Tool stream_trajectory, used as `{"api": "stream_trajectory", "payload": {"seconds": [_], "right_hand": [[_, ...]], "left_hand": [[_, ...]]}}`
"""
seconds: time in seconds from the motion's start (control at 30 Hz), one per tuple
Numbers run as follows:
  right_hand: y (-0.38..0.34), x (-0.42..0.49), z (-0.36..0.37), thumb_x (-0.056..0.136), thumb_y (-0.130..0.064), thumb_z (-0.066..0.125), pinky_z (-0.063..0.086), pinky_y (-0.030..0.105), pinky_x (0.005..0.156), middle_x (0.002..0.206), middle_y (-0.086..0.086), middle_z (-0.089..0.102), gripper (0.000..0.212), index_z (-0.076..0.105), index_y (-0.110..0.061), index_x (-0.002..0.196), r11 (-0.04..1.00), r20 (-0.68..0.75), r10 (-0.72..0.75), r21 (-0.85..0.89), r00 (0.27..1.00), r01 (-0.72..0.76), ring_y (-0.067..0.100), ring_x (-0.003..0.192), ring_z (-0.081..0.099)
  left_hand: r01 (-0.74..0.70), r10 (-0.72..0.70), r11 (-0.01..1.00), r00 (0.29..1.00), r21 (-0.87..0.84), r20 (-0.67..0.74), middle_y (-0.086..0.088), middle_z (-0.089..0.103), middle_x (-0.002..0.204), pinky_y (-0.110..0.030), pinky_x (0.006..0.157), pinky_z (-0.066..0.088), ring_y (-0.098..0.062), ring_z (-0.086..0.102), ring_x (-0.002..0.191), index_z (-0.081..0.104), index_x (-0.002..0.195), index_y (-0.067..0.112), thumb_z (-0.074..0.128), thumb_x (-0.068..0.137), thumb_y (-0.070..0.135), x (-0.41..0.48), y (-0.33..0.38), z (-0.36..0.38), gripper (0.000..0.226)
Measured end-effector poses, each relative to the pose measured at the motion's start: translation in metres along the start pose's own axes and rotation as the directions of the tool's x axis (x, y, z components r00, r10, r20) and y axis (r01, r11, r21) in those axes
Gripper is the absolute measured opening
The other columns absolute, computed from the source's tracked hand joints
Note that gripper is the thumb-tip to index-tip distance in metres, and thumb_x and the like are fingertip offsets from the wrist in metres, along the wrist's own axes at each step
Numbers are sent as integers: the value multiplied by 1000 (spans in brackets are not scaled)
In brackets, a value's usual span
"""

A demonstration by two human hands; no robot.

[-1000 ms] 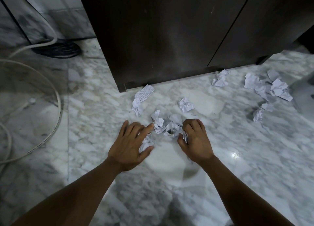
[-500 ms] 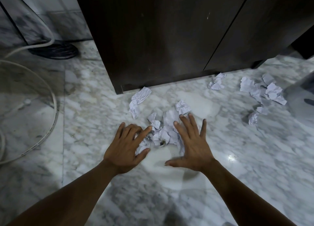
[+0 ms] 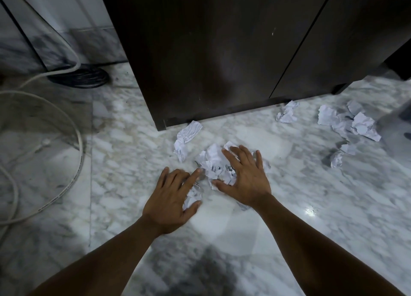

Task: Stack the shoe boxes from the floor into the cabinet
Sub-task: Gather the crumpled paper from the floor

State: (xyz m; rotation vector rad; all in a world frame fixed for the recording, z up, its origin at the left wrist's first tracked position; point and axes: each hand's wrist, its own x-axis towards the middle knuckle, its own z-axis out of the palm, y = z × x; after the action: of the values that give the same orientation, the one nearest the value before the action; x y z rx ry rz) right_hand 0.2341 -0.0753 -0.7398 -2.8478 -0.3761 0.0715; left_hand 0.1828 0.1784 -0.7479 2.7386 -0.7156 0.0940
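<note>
The dark wooden cabinet (image 3: 222, 51) stands on the marble floor with its doors closed. No shoe box is in view. A heap of crumpled white paper (image 3: 214, 164) lies on the floor in front of the cabinet. My right hand (image 3: 244, 175) lies flat on the heap with fingers spread and straight. My left hand (image 3: 173, 193) rests beside it on the left, fingers extended, covering another paper ball (image 3: 193, 197) under its palm and thumb.
One long crumpled sheet (image 3: 186, 137) lies near the cabinet's left corner. More paper balls (image 3: 287, 115) and a cluster (image 3: 353, 124) lie to the right. White cable (image 3: 77, 162) curves across the floor at left, and a black coiled cable (image 3: 80, 78) sits behind.
My right hand went from curled on the paper to flat and spread, then slid forward over the heap. My left hand stayed in place. The view shifted slightly.
</note>
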Motion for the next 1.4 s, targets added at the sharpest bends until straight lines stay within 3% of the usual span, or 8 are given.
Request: {"api": "stream_trajectory", "payload": {"seconds": [0.2, 0.43, 0.5, 0.67, 0.87, 1.03, 1.27, 1.4], "right_hand": [[3, 0, 2, 85, -75, 46, 16, 58, 120, 148, -8, 43, 79, 40, -29, 149, 999, -84, -39, 26, 996, 42, 17, 143, 33], [4, -1, 2, 86, -73, 47, 12, 62, 119, 146, -10, 47, 72, 47, -32, 145, 994, -49, -113, -2, 992, 113, 17, 145, 31], [4, -1, 2, 87, -70, 49, 12, 61, 119, 144, -10, 49, 69, 49, -31, 143, 994, -64, -110, 20, 992, 111, 16, 143, 32], [3, 0, 4, 91, -57, 52, 16, 57, 120, 132, -7, 53, 53, 58, -25, 133, 991, -128, -71, 101, 989, 84, 15, 135, 42], [3, -2, 7, 98, -36, 52, 38, 45, 105, 112, 1, 57, 39, 58, -22, 134, 984, -219, -107, 116, 970, 135, 25, 109, 53], [-1, -3, 7, 96, -29, 48, 36, 38, 97, 124, 0, 54, 35, 62, -28, 128, 989, -159, -130, 43, 979, 139, 24, 113, 48], [-7, -6, -3, 95, -37, 47, 37, 40, 101, 127, -6, 55, 41, 53, -24, 134, 971, -99, -125, 194, 987, 143, 17, 119, 45], [0, -5, -26, 90, -64, 44, 18, 49, 117, 138, -5, 49, 68, 39, -26, 146, 970, -131, -103, 204, 986, 129, 15, 132, 40]], "left_hand": [[-44, 52, 997, 990, 69, -130, -10, 46, 139, -67, 115, 15, -34, 42, 133, 25, 153, 15, 60, 70, 79, 19, -11, -6, 111], [-178, 126, 967, 956, 183, 265, -3, -1, 167, -66, 116, -8, -35, -13, 152, -1, 158, 34, 28, 60, 103, 82, -33, -18, 123], [-171, 131, 979, 946, 111, 297, 1, 6, 167, -60, 119, -6, -30, -9, 153, 2, 157, 40, 30, 70, 97, 83, -35, -10, 107], [-49, 50, 998, 998, -27, 39, -3, 50, 136, -52, 119, 20, -25, 42, 135, 60, 127, 27, 44, 89, 75, 60, -25, 4, 63], [0, -7, 999, 978, -37, -209, -3, 59, 99, -46, 103, 42, -27, 55, 95, 65, 111, 16, 48, 99, 51, 34, 1, 15, 41], [36, -32, 999, 993, 32, -117, -2, 53, 98, -35, 86, 44, -23, 47, 88, 35, 150, 27, 41, 100, 50, 35, 1, 10, 56], [6, 0, 995, 998, 98, -64, 1, 41, 149, -38, 96, 39, -22, 46, 97, 53, 138, 34, 38, 102, 48, 36, 1, 6, 42], [-7, 11, 997, 998, 73, -64, 7, 38, 155, -37, 97, 37, -20, 47, 96, 56, 137, 34, 37, 102, 49, 36, 1, 4, 42]]}}
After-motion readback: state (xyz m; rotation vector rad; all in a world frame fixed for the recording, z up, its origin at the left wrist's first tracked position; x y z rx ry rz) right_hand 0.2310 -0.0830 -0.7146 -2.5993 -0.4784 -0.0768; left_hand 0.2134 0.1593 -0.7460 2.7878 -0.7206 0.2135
